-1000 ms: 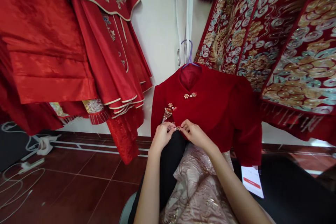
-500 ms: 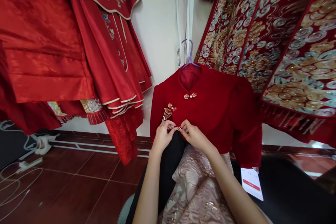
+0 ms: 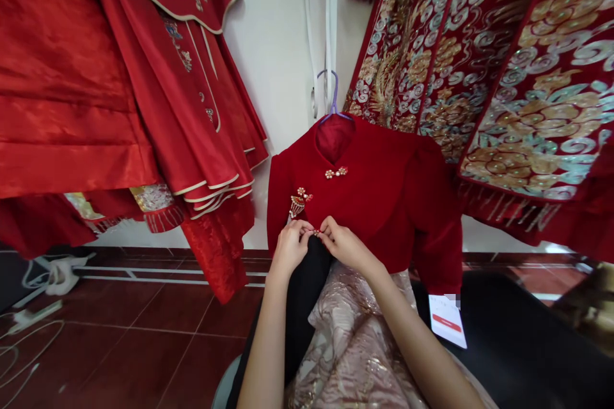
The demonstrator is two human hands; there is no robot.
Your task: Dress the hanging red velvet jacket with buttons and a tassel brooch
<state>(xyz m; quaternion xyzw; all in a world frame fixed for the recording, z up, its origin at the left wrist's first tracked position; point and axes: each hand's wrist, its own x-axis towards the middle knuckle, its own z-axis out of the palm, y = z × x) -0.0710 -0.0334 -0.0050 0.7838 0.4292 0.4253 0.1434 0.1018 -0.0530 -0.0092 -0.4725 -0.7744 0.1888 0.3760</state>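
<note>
A red velvet jacket (image 3: 374,198) hangs in front of me on a purple hanger (image 3: 334,92). At its lower front edge, my left hand (image 3: 290,248) pinches one side of a small beaded fastener (image 3: 316,233). My right hand (image 3: 346,246) pinches the other side, its fingertips close to the left ones. Fingers partly cover the fastener, so whether it is joined cannot be seen. Above it, a beaded fastener (image 3: 336,172) sits at the collar. A tasselled ornament (image 3: 297,206) shows to the left. Shiny pale pink brocade cloth (image 3: 355,326) spreads below the hands.
Red garments (image 3: 158,89) hang at left and an embroidered gown (image 3: 522,102) at right. A phone (image 3: 447,323) lies on a black surface (image 3: 518,332). Light shoes (image 3: 62,276), a power strip (image 3: 36,316) and white cables (image 3: 31,370) are at lower left.
The whole view has shifted, so the jacket and both hands appear slightly further left. Both hands keep their pinch at the beaded fastener, with little other movement.
</note>
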